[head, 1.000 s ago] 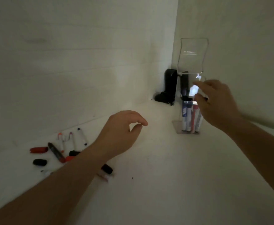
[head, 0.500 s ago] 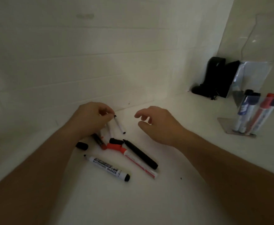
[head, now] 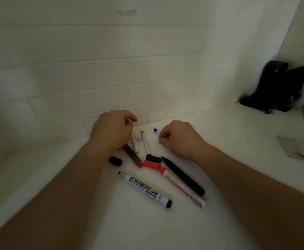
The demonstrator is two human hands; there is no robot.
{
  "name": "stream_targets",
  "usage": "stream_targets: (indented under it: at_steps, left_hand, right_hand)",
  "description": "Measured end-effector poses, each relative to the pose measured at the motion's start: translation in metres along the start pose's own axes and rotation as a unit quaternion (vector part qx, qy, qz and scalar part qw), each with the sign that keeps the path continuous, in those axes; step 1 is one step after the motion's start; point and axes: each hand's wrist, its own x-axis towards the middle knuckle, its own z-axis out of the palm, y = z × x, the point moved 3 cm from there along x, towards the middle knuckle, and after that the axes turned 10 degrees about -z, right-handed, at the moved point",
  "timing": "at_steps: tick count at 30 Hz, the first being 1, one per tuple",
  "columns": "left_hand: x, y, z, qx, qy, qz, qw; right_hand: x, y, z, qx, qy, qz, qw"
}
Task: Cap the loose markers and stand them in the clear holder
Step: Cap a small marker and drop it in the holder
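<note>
Loose markers lie on the white counter [head: 228, 141]: a white whiteboard marker [head: 145, 190] with its tip bare, a black marker [head: 182, 175], a red-and-white marker [head: 183, 189], a dark marker with a red end [head: 133, 156] and two thin white pens [head: 145, 143]. A black cap [head: 115, 161], another black cap [head: 154, 157] and a red cap [head: 151, 164] lie among them. My right hand [head: 180, 139] pinches a thin blue-tipped pen [head: 156, 131]. My left hand [head: 111, 130] is curled above the pile, its contents hidden. The clear holder [head: 291, 147], cut off at the right edge, has markers standing in it.
A white brick wall [head: 111, 78] runs close behind the pile. A black object [head: 277, 87] stands in the back right corner, just left of the holder. The counter continues toward me in front of the markers.
The view has swung left from the holder to the pile. My right hand came over and took the thin blue-tipped pen, which moved right, away from my left hand.
</note>
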Motion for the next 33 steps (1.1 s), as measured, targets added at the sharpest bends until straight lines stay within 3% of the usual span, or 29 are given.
stream_targets:
  at_steps: [9, 15, 23, 25, 28, 30, 33]
  left_hand:
    - [-0.005, 0.01, 0.013, 0.146, -0.033, 0.01, 0.989]
    - [-0.008, 0.018, 0.02, 0.196, -0.056, 0.002, 0.979]
    - [-0.007, 0.027, 0.025, 0.228, -0.022, 0.001, 0.973]
    - [-0.006, 0.025, 0.025, 0.199, -0.002, 0.018, 0.98]
    - [-0.013, 0.026, 0.025, 0.031, -0.012, 0.028, 0.999]
    - [-0.022, 0.033, 0.023, -0.071, -0.022, 0.025, 0.997]
    - [-0.034, 0.043, 0.02, -0.129, -0.018, 0.049, 0.99]
  right_hand:
    - [-0.033, 0.027, -0.019, 0.046, 0.009, 0.082, 0.996]
    - [-0.062, 0.039, -0.026, 0.142, 0.082, 0.118, 0.979]
    - [-0.068, 0.045, -0.028, 0.103, 0.091, 0.105, 0.985]
    - [-0.068, 0.049, -0.031, 0.085, 0.094, 0.1, 0.987]
    - [-0.067, 0.058, -0.036, 0.06, 0.097, 0.102, 0.988]
    - [-0.067, 0.059, -0.035, 0.041, 0.089, 0.095, 0.991]
    - [-0.067, 0.053, -0.036, 0.054, 0.133, 0.068, 0.987]
